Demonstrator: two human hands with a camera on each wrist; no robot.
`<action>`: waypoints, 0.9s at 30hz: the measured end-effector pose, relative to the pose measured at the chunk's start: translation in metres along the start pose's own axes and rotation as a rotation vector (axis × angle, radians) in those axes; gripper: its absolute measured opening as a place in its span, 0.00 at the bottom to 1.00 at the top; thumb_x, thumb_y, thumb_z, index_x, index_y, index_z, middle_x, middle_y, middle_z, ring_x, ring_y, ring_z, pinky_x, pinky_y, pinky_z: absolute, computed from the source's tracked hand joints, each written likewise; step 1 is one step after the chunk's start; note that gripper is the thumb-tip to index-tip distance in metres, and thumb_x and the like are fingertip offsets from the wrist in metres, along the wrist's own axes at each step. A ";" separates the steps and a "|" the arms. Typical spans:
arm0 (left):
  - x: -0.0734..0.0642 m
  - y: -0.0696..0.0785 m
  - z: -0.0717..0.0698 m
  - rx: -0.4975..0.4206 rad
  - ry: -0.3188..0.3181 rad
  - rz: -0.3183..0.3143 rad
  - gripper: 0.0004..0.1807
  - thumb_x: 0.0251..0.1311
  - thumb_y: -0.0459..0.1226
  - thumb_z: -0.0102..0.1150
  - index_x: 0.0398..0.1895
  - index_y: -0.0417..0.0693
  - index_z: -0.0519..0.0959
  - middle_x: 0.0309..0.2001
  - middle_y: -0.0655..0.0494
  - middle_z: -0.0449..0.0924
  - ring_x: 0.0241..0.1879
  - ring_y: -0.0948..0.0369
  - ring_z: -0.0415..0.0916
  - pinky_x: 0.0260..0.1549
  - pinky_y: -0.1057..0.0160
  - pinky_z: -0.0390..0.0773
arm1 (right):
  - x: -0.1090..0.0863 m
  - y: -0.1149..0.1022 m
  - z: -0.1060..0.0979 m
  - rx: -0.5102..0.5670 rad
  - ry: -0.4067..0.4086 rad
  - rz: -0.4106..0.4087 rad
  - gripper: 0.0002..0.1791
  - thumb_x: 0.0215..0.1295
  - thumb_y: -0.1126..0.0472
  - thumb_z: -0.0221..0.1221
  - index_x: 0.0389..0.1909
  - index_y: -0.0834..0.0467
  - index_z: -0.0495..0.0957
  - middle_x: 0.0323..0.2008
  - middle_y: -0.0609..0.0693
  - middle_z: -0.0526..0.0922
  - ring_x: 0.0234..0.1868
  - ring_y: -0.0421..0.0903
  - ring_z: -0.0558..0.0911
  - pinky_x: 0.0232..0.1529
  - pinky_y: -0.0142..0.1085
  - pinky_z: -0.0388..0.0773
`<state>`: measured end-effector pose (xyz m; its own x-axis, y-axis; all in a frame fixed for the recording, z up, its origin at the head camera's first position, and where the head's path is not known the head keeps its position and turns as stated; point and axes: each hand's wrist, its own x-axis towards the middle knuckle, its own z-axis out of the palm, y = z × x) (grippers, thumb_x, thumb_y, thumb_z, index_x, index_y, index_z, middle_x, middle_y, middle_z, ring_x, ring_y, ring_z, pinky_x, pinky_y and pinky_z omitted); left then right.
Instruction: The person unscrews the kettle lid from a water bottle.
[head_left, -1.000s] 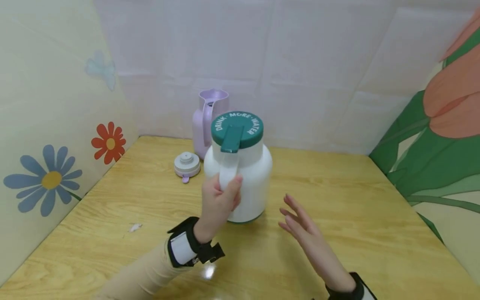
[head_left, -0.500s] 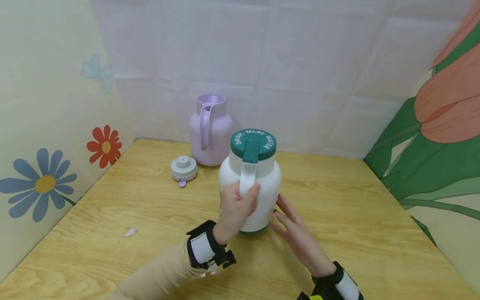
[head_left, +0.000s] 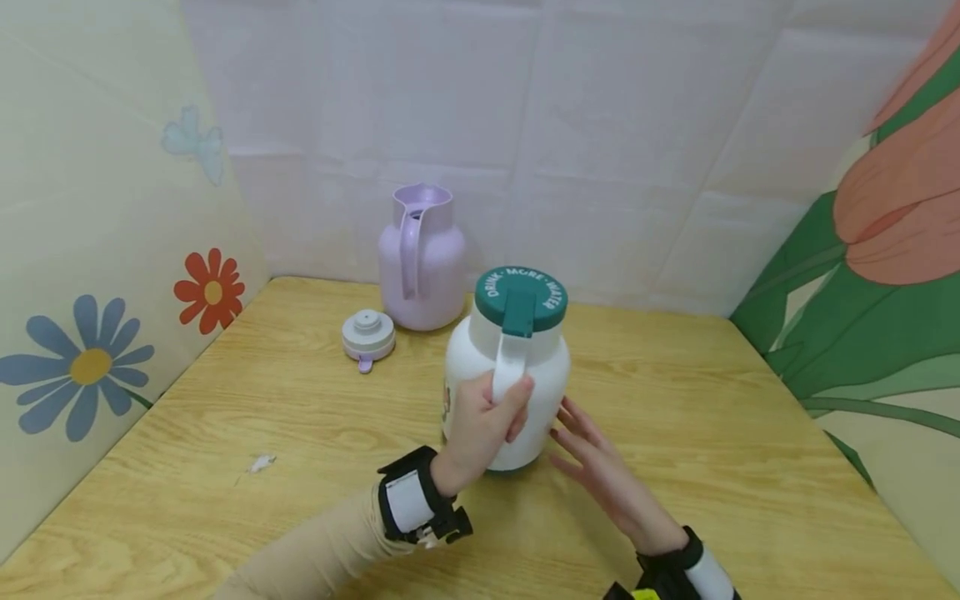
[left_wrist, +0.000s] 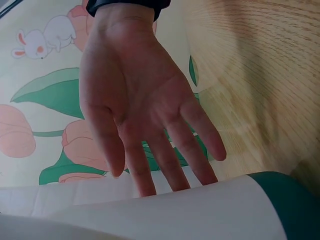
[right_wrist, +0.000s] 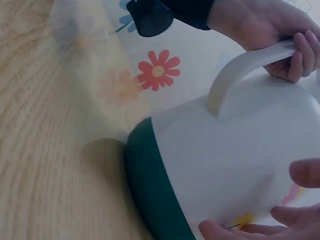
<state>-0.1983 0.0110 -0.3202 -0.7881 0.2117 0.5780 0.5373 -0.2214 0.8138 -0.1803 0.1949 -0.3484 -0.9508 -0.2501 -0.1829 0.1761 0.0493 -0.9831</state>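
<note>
Well, nearest to me a beige sleeve (head_left: 315, 546) of soft, wrinkled cloth comes up from the lower left, ending at a black wristband (head_left: 408, 504) with a white panel. Beyond it the left hand (head_left: 480, 429) is clamped around the smooth, curved handle (head_left: 510, 362) of a white jug (head_left: 545, 387), its thumb lying along the near side. The right hand (head_left: 607, 479) reaches in from the lower right, fingers loosely stretched and spread, palm facing the jug's side. The fingertips are right up against the white wall or just short of it; I can't tell which. The two hands stand apart, the jug between them.

The jug is near the middle of the wooden-grained table (head_left: 750, 467), roughly upright, with round shoulders and a glossy green lid (head_left: 540, 312) lettered "DRINK MORE WATER". Its green base (right_wrist: 155, 185) is close over the tabletop; whether it touches is unclear.

Off to the left lies a small white scrap (head_left: 261, 463). Farther back, a squat grey stopper (head_left: 368, 333) with a lilac tab sits near a lilac jug (head_left: 435, 279) with a lipped mouth. Behind them hangs a pale, creased sheet (head_left: 600, 167).
</note>
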 end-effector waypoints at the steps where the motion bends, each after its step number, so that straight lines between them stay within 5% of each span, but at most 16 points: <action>1: 0.000 0.000 0.000 0.004 -0.011 -0.003 0.19 0.72 0.28 0.48 0.20 0.30 0.66 0.13 0.43 0.64 0.16 0.68 0.63 0.19 0.70 0.65 | -0.001 -0.001 -0.001 -0.012 -0.003 0.001 0.37 0.82 0.58 0.40 0.81 0.60 0.32 0.80 0.66 0.33 0.78 0.67 0.44 0.73 0.61 0.54; 10: 0.000 0.002 0.000 -0.038 -0.105 -0.060 0.18 0.76 0.30 0.43 0.24 0.29 0.67 0.16 0.45 0.66 0.18 0.68 0.65 0.25 0.70 0.67 | -0.004 -0.013 -0.005 -0.224 0.003 0.024 0.40 0.81 0.54 0.44 0.80 0.61 0.32 0.79 0.68 0.34 0.78 0.69 0.43 0.73 0.62 0.54; 13: -0.003 0.002 -0.001 -0.084 -0.126 -0.099 0.17 0.77 0.33 0.41 0.30 0.28 0.67 0.17 0.51 0.67 0.19 0.68 0.65 0.24 0.70 0.67 | -0.007 -0.031 -0.004 -0.368 0.056 -0.065 0.40 0.80 0.53 0.45 0.80 0.64 0.35 0.78 0.70 0.37 0.77 0.72 0.44 0.72 0.66 0.52; 20: -0.008 0.000 -0.002 -0.225 -0.164 -0.151 0.23 0.80 0.41 0.40 0.33 0.25 0.63 0.17 0.60 0.63 0.16 0.69 0.61 0.18 0.71 0.62 | -0.022 -0.087 0.019 -0.756 0.170 -0.475 0.34 0.78 0.53 0.52 0.78 0.57 0.53 0.78 0.66 0.48 0.76 0.70 0.51 0.66 0.73 0.56; 23: -0.008 -0.001 0.000 -0.270 -0.165 -0.143 0.25 0.80 0.43 0.40 0.33 0.24 0.61 0.17 0.63 0.61 0.16 0.70 0.58 0.17 0.72 0.58 | -0.020 -0.107 0.035 -0.996 0.216 -0.525 0.34 0.78 0.43 0.50 0.78 0.53 0.57 0.78 0.67 0.48 0.76 0.71 0.53 0.65 0.73 0.56; 27: -0.004 -0.003 0.003 -0.286 -0.177 -0.113 0.28 0.80 0.46 0.41 0.32 0.25 0.61 0.17 0.65 0.59 0.16 0.70 0.56 0.16 0.71 0.56 | -0.011 -0.124 0.050 -1.328 0.333 -0.572 0.36 0.72 0.37 0.51 0.71 0.58 0.68 0.68 0.74 0.64 0.66 0.73 0.69 0.62 0.65 0.68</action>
<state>-0.1958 0.0135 -0.3252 -0.7604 0.4060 0.5069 0.3240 -0.4393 0.8379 -0.1790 0.1430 -0.2247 -0.8548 -0.3210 0.4077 -0.4147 0.8949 -0.1647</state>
